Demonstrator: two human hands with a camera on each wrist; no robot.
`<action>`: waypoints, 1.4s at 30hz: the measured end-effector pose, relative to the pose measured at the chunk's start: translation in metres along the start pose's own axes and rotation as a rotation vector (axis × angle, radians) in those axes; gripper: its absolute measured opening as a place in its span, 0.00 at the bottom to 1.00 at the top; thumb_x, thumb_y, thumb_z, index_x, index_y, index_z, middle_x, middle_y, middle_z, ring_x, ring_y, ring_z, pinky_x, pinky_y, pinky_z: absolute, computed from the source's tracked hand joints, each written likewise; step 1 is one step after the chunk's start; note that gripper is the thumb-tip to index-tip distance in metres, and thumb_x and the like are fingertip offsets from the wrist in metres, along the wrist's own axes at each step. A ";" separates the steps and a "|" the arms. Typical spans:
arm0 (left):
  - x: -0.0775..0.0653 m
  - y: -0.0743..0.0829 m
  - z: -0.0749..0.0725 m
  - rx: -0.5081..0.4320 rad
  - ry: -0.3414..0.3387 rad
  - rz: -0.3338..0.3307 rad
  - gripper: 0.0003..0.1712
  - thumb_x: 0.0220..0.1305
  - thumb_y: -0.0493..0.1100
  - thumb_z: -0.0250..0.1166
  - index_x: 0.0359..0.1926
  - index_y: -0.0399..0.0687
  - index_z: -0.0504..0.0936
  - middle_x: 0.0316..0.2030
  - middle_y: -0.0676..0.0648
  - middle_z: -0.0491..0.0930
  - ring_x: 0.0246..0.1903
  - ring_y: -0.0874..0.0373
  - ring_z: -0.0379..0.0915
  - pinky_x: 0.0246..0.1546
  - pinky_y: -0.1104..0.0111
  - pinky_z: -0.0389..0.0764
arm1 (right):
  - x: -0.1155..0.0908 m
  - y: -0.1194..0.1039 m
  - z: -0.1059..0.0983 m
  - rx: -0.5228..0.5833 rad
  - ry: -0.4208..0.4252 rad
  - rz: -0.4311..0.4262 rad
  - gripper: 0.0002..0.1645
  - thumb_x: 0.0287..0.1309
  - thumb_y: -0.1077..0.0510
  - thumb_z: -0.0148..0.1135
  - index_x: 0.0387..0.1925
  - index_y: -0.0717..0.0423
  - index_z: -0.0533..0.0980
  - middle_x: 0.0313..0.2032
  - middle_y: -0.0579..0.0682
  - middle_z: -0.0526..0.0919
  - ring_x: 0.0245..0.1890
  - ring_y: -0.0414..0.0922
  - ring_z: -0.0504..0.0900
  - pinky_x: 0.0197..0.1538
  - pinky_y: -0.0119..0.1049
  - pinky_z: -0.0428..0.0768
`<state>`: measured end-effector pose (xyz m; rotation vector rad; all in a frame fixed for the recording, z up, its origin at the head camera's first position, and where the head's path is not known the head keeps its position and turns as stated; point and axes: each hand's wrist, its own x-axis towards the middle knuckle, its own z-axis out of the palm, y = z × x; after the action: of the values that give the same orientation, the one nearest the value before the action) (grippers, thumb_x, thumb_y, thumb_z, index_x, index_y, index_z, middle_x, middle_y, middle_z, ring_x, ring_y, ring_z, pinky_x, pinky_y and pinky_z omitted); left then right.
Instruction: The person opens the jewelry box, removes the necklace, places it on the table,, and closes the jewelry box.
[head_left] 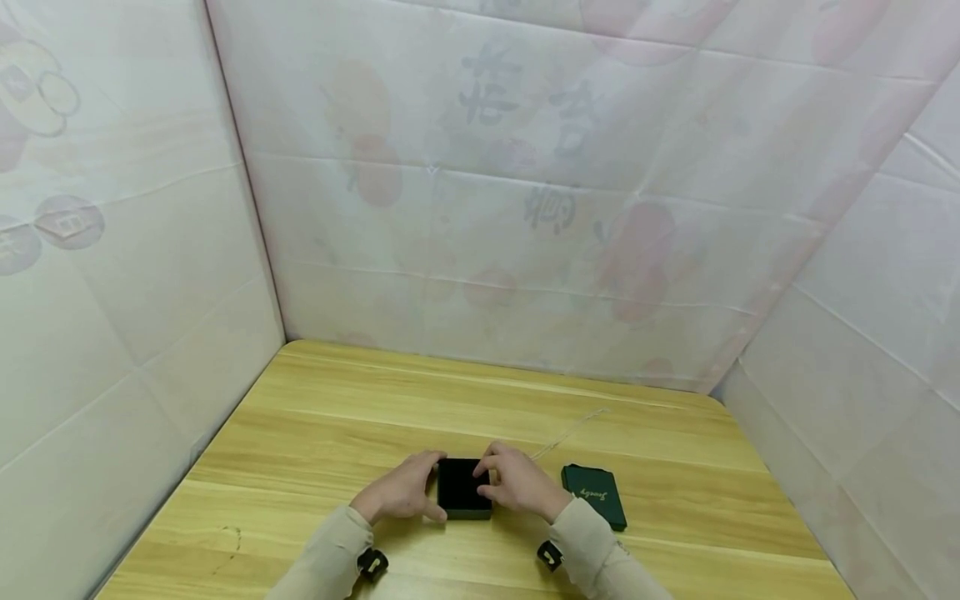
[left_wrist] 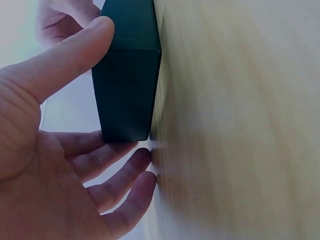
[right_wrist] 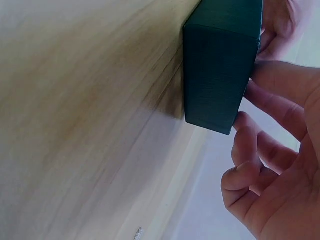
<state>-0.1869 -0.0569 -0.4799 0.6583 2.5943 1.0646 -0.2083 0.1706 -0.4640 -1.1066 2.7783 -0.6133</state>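
A dark green jewelry box (head_left: 465,514) sits on the table without its lid, a black pad (head_left: 456,483) lining its inside. My left hand (head_left: 405,489) holds the box from the left, thumb at the near corner and fingertips at the far end. In the left wrist view, the thumb (left_wrist: 95,40) lies along the box's upper edge. My right hand (head_left: 521,482) bends over the right rim, with the thumb at the rim and the index fingertip over the pad. I cannot tell whether these fingers pinch anything. Its other fingers (right_wrist: 245,182) curl beside the box.
The green lid (head_left: 596,497) with gold lettering lies right of the right hand. A thin pale chain (head_left: 570,434) stretches behind that hand. Another thin chain (head_left: 237,542) lies at the front left. Fabric walls (head_left: 480,250) enclose the wooden table (head_left: 352,400).
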 end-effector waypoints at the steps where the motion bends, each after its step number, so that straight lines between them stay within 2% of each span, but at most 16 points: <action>1: 0.000 0.000 0.000 0.000 0.000 -0.001 0.51 0.39 0.50 0.72 0.62 0.39 0.56 0.59 0.41 0.59 0.57 0.46 0.54 0.53 0.52 0.60 | 0.000 0.000 0.000 -0.005 -0.002 -0.009 0.12 0.50 0.54 0.63 0.38 0.50 0.78 0.36 0.41 0.70 0.23 0.32 0.67 0.28 0.25 0.70; 13: 0.001 -0.001 0.000 -0.030 -0.012 -0.012 0.50 0.40 0.49 0.72 0.62 0.40 0.56 0.59 0.42 0.59 0.57 0.46 0.54 0.52 0.52 0.60 | 0.001 0.002 0.003 -0.052 -0.032 -0.053 0.15 0.45 0.50 0.66 0.37 0.49 0.79 0.34 0.40 0.70 0.24 0.31 0.67 0.29 0.26 0.70; 21: 0.001 0.000 -0.001 -0.041 -0.018 -0.015 0.50 0.40 0.49 0.72 0.62 0.40 0.57 0.58 0.41 0.60 0.57 0.45 0.54 0.52 0.52 0.59 | 0.003 0.000 0.005 -0.088 -0.063 -0.029 0.17 0.44 0.47 0.66 0.38 0.47 0.79 0.34 0.39 0.70 0.23 0.31 0.68 0.30 0.25 0.71; 28: 0.003 -0.002 0.000 -0.049 -0.013 -0.004 0.50 0.39 0.48 0.73 0.62 0.40 0.58 0.57 0.42 0.61 0.56 0.46 0.55 0.52 0.52 0.60 | 0.004 -0.003 0.007 -0.151 -0.065 -0.027 0.19 0.43 0.46 0.67 0.40 0.45 0.79 0.34 0.39 0.70 0.30 0.33 0.70 0.34 0.30 0.73; 42: 0.003 -0.002 -0.001 -0.050 -0.020 -0.003 0.50 0.39 0.48 0.73 0.62 0.40 0.58 0.57 0.43 0.61 0.56 0.46 0.56 0.52 0.52 0.60 | 0.007 -0.006 0.006 -0.178 -0.092 -0.037 0.20 0.44 0.47 0.66 0.42 0.45 0.79 0.34 0.40 0.70 0.30 0.34 0.70 0.34 0.29 0.73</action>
<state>-0.1904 -0.0578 -0.4807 0.6496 2.5424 1.1119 -0.2083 0.1604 -0.4669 -1.1882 2.7820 -0.3134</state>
